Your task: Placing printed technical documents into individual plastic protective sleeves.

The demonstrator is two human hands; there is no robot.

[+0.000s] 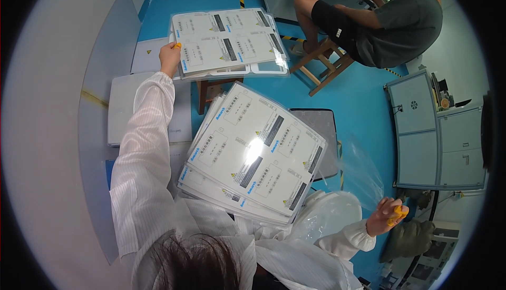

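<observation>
My left hand (169, 59), an orange cover on its thumb, is closed on the left edge of a white printed sheet (211, 33). That sheet tops a stack resting on a wooden stool (204, 92). Out to the right, my right hand (387, 216) is closed, with orange covers on its fingers. A thin clear plastic film (361, 171) trails from it toward the upper left. Across my lap lies a second stack of printed sheets (247, 150), slightly fanned and glossy, with a bright glare near the middle. Blue, black and yellow marks repeat on both stacks.
White boxes (121, 113) stand along the left wall. A dark grey flat panel (321, 132) and a round pale surface under clear plastic (332, 213) are beside my lap. Another person (395, 26) sits on a wooden stool at the upper right. Grey cabinets (421, 132) stand at right.
</observation>
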